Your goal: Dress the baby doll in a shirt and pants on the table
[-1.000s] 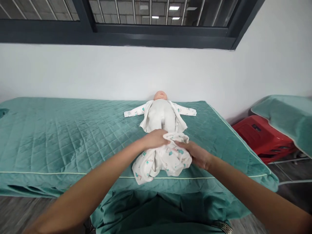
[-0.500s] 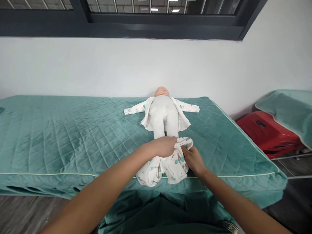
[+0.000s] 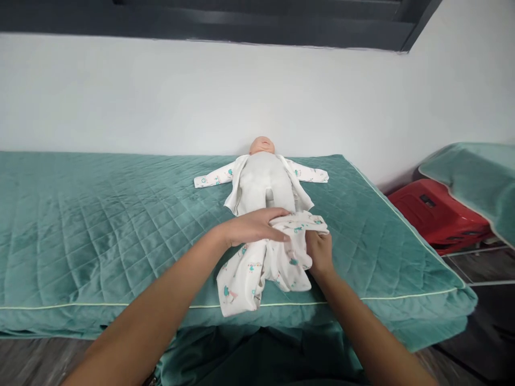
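A baby doll (image 3: 266, 179) lies on its back with its head toward the wall, wearing an open white printed jacket (image 3: 237, 185) with the sleeves spread. White printed baby pants (image 3: 287, 262) cover its lower legs, and one pant leg hangs toward the bed's front edge. My left hand (image 3: 255, 225) lies at the waistband, thumb and fingers apart against the cloth. At the waistband's other side, my right hand (image 3: 319, 252) is closed on the pants, its fingertips hidden by the fabric. The doll's feet are out of sight.
The doll lies on a green quilted mattress (image 3: 120, 230) against a white wall (image 3: 181, 91). A dark window frame (image 3: 241, 24) runs above. On the right, beyond the mattress edge, sits a red plastic stool-like item (image 3: 434, 214) beside another green-covered surface (image 3: 475, 171).
The pants have moved up toward the doll's body and their legs hang longer. My left hand has loosened from a closed grip and its fingers have spread. The view has tilted down.
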`<action>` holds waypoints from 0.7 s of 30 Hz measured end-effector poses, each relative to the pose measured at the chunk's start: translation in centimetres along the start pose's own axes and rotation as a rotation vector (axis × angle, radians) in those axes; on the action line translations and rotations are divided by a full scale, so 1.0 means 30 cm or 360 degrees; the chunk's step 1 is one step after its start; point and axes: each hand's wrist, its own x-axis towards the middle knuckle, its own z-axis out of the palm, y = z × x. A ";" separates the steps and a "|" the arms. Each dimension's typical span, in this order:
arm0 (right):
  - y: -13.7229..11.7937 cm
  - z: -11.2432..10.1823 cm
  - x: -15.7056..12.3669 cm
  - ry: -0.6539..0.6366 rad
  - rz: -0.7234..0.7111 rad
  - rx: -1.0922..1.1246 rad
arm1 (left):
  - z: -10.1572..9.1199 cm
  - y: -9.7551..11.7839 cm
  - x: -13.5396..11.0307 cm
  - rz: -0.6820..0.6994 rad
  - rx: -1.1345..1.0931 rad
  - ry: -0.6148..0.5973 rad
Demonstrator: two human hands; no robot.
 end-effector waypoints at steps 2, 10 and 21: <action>0.023 0.013 0.037 0.0060 -0.0050 0.0021 | -0.022 -0.003 0.019 0.0046 0.0057 0.0147; 0.085 0.073 0.198 0.0178 -0.0090 0.0148 | -0.083 -0.013 0.127 0.0196 0.0571 0.0480; 0.112 0.110 0.332 0.0210 -0.0277 0.0081 | -0.081 -0.049 0.187 0.0217 0.0841 0.0965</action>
